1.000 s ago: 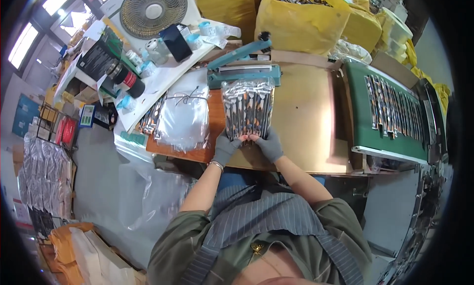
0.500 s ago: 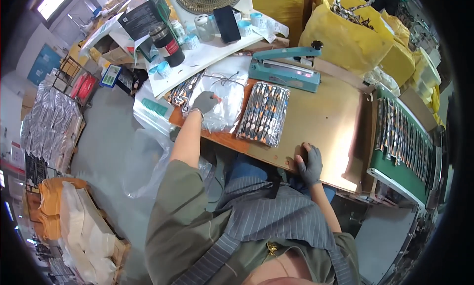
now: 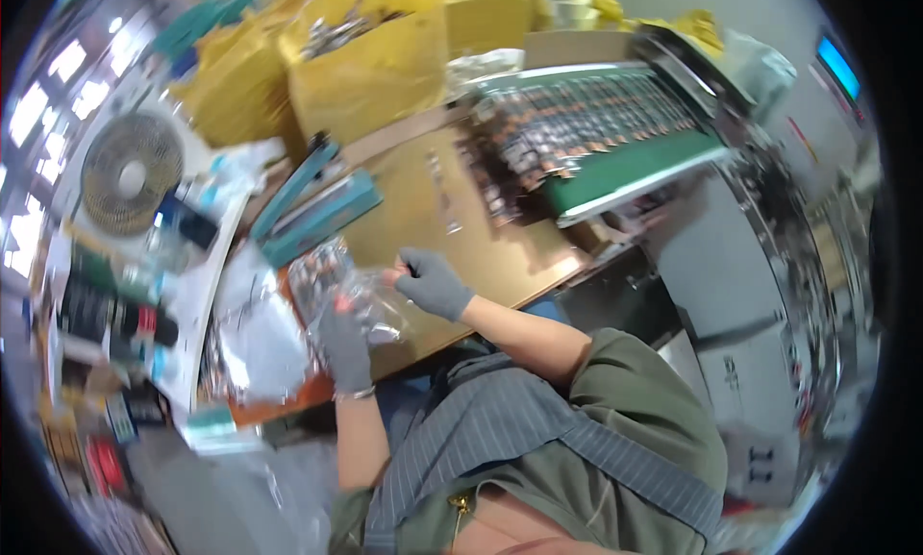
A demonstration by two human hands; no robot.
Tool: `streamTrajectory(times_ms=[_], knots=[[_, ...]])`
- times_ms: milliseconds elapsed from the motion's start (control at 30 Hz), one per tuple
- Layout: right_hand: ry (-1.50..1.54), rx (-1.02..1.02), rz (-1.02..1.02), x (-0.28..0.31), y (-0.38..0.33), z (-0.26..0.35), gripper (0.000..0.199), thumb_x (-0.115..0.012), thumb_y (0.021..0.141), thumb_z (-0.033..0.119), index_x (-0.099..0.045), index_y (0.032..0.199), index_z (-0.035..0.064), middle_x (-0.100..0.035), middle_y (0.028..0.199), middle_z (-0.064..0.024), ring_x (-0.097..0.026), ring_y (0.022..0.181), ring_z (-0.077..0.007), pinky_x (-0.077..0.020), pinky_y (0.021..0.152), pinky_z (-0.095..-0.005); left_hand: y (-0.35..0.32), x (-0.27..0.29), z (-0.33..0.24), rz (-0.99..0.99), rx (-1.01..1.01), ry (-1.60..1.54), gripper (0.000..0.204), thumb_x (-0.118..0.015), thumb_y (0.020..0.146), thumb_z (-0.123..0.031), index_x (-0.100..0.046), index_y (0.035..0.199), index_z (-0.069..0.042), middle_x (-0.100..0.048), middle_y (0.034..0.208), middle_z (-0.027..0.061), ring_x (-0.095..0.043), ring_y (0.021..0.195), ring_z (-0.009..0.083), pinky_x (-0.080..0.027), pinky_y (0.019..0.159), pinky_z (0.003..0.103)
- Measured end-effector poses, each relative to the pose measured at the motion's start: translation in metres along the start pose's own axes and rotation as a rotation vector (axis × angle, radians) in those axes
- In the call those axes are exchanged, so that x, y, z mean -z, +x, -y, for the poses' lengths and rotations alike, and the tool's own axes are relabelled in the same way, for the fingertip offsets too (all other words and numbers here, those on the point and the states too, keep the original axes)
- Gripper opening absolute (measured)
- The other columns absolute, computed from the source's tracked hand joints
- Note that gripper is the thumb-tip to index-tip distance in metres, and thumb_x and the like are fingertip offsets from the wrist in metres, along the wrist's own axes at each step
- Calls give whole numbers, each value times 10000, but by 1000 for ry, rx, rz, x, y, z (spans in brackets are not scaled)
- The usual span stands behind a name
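While the left hand (image 3: 344,344) clutches a clear bag (image 3: 370,300) over the tabletop (image 3: 500,252), the right hand (image 3: 433,284) pinches its top edge, grip pressed together.

— Brown workbench (image 3: 461,209) at centre; white desk fan (image 3: 132,173) at ten o'clock, bright windows (image 3: 43,94) beyond.
— Yellow sacks (image 3: 370,60) at twelve; green conveyor belt (image 3: 625,166) at two; grey floor at seven.

Both forearms reach up from the lower edge, bare below grey gloves. The left hand (image 3: 346,344) is raised with fingers curled closed. The right hand (image 3: 431,284) sits just beside it, fingers pinched together.
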State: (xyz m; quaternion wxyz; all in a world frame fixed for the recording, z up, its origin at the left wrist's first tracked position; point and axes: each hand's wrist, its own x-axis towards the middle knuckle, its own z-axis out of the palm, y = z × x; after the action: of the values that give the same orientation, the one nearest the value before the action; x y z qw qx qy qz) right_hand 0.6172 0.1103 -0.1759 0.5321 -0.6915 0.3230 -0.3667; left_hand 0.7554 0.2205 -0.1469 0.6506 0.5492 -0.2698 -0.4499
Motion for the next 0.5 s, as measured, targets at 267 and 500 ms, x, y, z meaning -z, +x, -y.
streamTrajectory(times_ms=[267,500], knots=[[-416,-208,-24,57,-30,-62,560,-512,820,613,-546,972,75,-602,928,-165,-575,847,-314,-449,758,-399,32,8,15,415,238,-376,467,-506,916,-197,-397,1337,-27,-554,948,65,-560,701,120,-499,603,229],[-861,465,-36,82,-84,-139,606,-533,823,509,-493,1200,37,-434,1308,-215,-382,1241,-395,-294,1028,-508,169,0,72,29,-463,721,436,-458,921,-200,-428,1280,46,-590,1039,192,-572,974,302,-471,865,372]])
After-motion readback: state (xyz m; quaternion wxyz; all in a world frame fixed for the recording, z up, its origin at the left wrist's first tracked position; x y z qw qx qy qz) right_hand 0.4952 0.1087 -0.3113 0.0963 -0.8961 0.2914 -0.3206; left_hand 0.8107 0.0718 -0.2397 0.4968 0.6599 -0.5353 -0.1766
